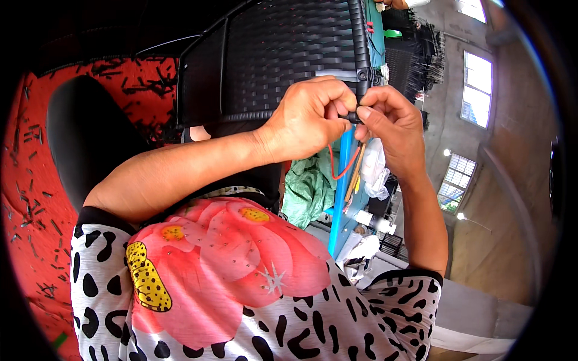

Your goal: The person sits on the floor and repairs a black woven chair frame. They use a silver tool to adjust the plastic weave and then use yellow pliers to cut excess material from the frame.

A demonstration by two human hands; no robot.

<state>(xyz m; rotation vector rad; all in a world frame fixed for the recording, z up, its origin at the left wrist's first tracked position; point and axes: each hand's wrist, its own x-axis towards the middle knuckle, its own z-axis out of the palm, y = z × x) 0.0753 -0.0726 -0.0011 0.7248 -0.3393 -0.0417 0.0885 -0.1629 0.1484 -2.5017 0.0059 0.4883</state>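
Observation:
A black woven wicker panel point(283, 54) with a thick wrapped edge point(360, 42) lies in front of me. Both my hands meet at its near right corner. My left hand point(310, 117) is closed, its fingers curled and thumb bent against the corner. From the right, my right hand point(391, 123) pinches thumb to fingers at the same corner. Whatever strip or small part sits between the fingertips is hidden by them. A dark round fitting point(362, 76) shows on the edge just beyond my hands. Below them hangs a red cord loop point(333, 168).
A blue pole point(341, 198) runs below the corner, beside a green sack point(307, 186) and white plastic bags point(374, 168). Black scraps litter the red floor covering point(36, 198) at left. A dark rounded seat-like shape point(90, 132) stands there. Another person's hand point(394, 3) shows at top.

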